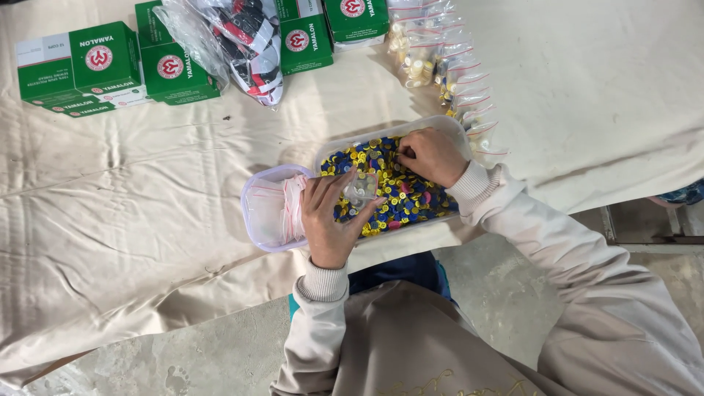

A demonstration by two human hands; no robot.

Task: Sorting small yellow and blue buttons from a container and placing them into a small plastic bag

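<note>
While the right hand [433, 155] is buried knuckle-up in the tub of buttons [451, 126], I cannot tell whether its curled fingers grip anything; their tips are hidden among the pieces. My left hand [330, 220] is closed around a small clear bag [361, 189], held over the tub's near-left corner; what the bag holds is too small for me to make out. The tub is a clear rectangular container, filled with small round buttons [403, 196], mostly yellow and dark blue with a few pink ones. Touching its left side sits a rounded tub [253, 183] holding flat clear bags with red strips. Beyond the button tub, a row of filled small bags [440, 59] runs to the top edge. Green boxes [81, 66], left of those and partly cut off, lie on the cream cloth-covered surface [132, 205].
</note>
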